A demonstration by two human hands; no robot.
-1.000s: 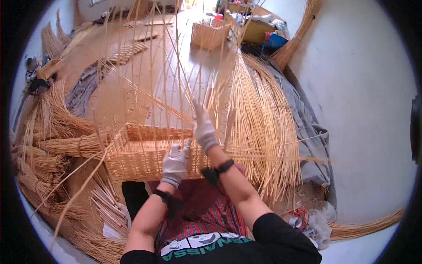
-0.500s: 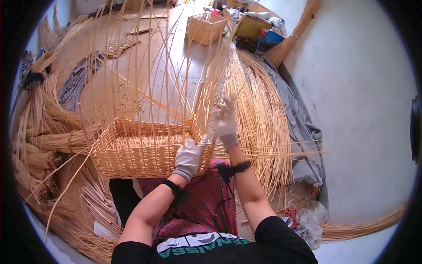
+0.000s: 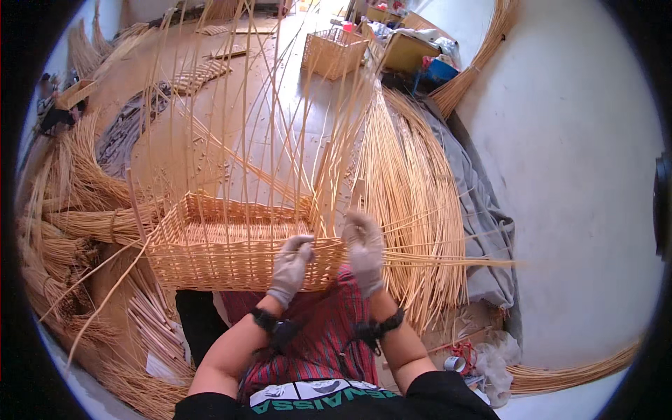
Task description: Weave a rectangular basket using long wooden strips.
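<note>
A rectangular wicker basket [image 3: 210,259] with tall upright stakes [image 3: 245,140] rests on my lap over a red striped cloth [image 3: 329,322]. My left hand [image 3: 290,269] in a pale glove pinches the basket's near wall at its rim, right of the middle. Beside the near right corner, my right hand [image 3: 364,248], also gloved, has curled fingers among the loose canes that stick out to the right; what it holds is blurred and hard to make out.
Cane bundles [image 3: 98,224] lie at left and a long sheaf [image 3: 406,196] on grey cloth [image 3: 490,259] at right. Another basket [image 3: 329,59] stands at the back near a blue bin [image 3: 441,70]. A person [image 3: 56,112] sits at far left. A wall [image 3: 574,175] bounds the right.
My right hand has come down from high among the stakes to the basket's right corner. My left hand has shifted from a loose reach to a pinch on the rim.
</note>
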